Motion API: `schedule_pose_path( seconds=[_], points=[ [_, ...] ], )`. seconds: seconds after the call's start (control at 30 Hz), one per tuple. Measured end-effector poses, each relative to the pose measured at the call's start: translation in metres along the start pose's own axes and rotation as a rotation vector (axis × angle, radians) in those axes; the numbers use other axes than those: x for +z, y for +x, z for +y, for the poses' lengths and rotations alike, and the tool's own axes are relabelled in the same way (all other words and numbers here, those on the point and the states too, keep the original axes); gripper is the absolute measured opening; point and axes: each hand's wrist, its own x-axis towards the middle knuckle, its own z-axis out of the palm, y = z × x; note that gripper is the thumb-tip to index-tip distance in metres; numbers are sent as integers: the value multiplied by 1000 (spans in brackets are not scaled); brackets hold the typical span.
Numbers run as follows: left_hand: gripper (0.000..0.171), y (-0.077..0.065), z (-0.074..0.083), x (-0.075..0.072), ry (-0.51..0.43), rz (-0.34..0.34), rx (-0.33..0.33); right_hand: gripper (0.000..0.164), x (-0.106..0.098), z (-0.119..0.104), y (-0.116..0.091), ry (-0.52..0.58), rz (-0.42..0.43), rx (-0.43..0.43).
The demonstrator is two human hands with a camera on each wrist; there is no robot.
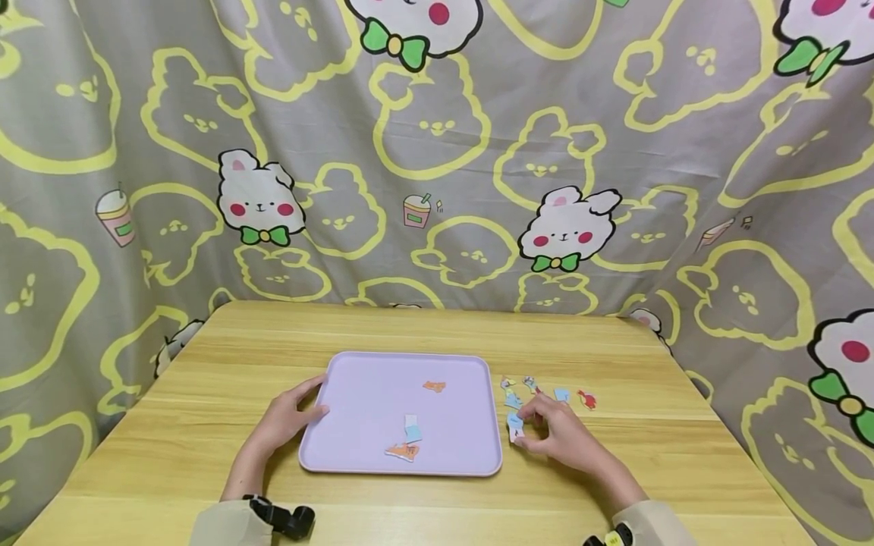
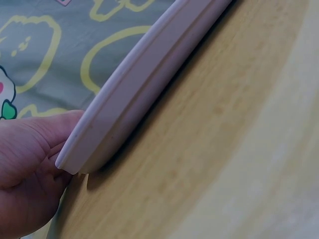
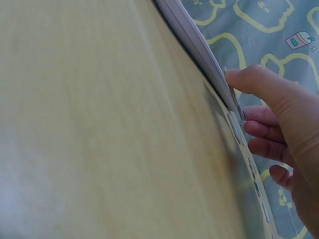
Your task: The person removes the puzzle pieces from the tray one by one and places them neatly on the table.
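Observation:
My left hand [image 1: 285,417] grips the left rim of a lilac tray [image 1: 369,371], thumb over the edge and fingers along the outer side. In the left wrist view the hand [image 2: 30,164] is at the tray's corner. Beyond the tray's right edge, my right hand [image 1: 563,436] pinches a flat puzzle piece [image 1: 515,428] with light blue and white print between thumb and finger. From the right wrist, that piece [image 3: 235,99] appears edge-on, tilted up off the table. On the tray lie an orange piece [image 1: 433,387], a white-and-blue piece [image 1: 413,428] and another orange piece [image 1: 403,453].
Right of the tray, several more pieces lie on the wooden table [image 1: 614,455]: a blue-and-yellow one [image 1: 510,394], a small multicoloured one [image 1: 529,384], a light blue one [image 1: 561,394] and a red one [image 1: 587,399]. A patterned curtain [image 1: 328,114] surrounds the table's back and sides.

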Motion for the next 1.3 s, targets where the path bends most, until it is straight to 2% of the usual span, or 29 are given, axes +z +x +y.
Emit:
schedule_pose_path(
  seconds=[0.37,0.73,0.93,1.07,1.3],
  points=[
    [62,1,2,-3,-20,-5,-5,30,-2,-2,2,-95,-48,-20],
    [62,0,0,-2,-25,-7,-9,32,-4,-5,2,-215,-91,14],
    [62,0,-2,-2,-22,-4,-13,35,-4,-6,1,-265,-87,-20],
    [61,-1,-2,-2,-25,-4,-11,36,-4,-8,1,-242,-76,-30],
    [61,-1,-1,-2,-19,0,-3,30,-4,-11,7,-126,-30,-75]
  ],
)
